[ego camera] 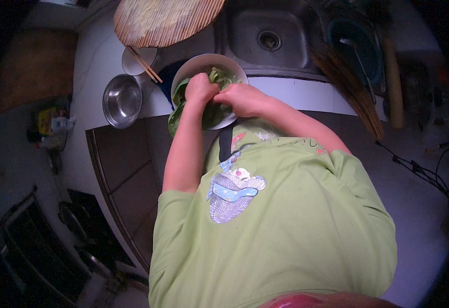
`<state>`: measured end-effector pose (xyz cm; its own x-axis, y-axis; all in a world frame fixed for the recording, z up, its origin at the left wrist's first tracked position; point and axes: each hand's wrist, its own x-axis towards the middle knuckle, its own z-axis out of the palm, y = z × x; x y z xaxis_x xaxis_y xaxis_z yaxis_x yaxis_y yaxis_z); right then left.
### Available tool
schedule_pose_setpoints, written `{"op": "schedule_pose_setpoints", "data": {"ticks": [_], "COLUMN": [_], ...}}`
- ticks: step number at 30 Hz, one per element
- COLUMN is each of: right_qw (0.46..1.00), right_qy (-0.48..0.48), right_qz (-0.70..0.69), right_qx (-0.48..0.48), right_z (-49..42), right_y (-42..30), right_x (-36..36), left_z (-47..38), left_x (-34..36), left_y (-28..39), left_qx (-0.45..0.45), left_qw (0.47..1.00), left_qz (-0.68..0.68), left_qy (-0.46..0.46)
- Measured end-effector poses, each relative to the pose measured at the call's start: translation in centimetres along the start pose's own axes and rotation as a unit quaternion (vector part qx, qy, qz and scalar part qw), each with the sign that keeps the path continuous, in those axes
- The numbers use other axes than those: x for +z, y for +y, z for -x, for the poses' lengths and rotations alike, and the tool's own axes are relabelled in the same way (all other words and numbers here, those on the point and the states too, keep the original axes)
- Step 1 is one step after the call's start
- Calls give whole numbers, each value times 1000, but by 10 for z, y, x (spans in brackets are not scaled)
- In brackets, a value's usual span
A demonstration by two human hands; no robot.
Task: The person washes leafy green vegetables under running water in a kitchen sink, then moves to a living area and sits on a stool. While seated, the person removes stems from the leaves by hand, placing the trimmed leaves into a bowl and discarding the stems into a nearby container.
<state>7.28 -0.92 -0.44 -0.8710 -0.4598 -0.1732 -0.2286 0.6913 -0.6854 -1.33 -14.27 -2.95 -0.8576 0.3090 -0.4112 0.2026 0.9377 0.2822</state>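
A white bowl [234, 65] of leafy greens [219, 77] stands at the counter's front edge, left of the sink. Over its middle is my left hand [200, 87], its fingers curled on the greens. My right hand [239, 99] reaches in from the right, fingertips pinched close beside the left ones, and also grips greens. Some large leaves [174, 117] hang over the bowl's left rim. The fingertips of both hands are partly hidden among the leaves.
A steel bowl [122, 101], a white bowl [134, 65] and wooden chopsticks [145, 66] are on the left. Behind lies a round slatted tray [166, 23]. The steel sink [259, 50], a straw whisk broom [349, 90] and a blue-green basin [353, 42] are to the right.
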Motion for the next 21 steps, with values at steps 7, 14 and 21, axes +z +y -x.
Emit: {"op": "schedule_pose_setpoints", "data": {"ticks": [7, 14, 21], "right_qw": [974, 975, 974], "right_qy": [205, 172, 174], "right_qz": [-69, -101, -71], "right_qx": [73, 96, 123], "right_z": [-10, -45, -52], "right_y": [14, 17, 19], "right_x": [0, -5, 0], "left_z": [7, 10, 10], "left_x": [-14, -18, -11], "left_y": [-24, -24, -34], "left_qx": [5, 42, -5], "left_qw": [963, 946, 909], "left_qz": [258, 302, 401], "left_qy": [-75, -107, -109]}}
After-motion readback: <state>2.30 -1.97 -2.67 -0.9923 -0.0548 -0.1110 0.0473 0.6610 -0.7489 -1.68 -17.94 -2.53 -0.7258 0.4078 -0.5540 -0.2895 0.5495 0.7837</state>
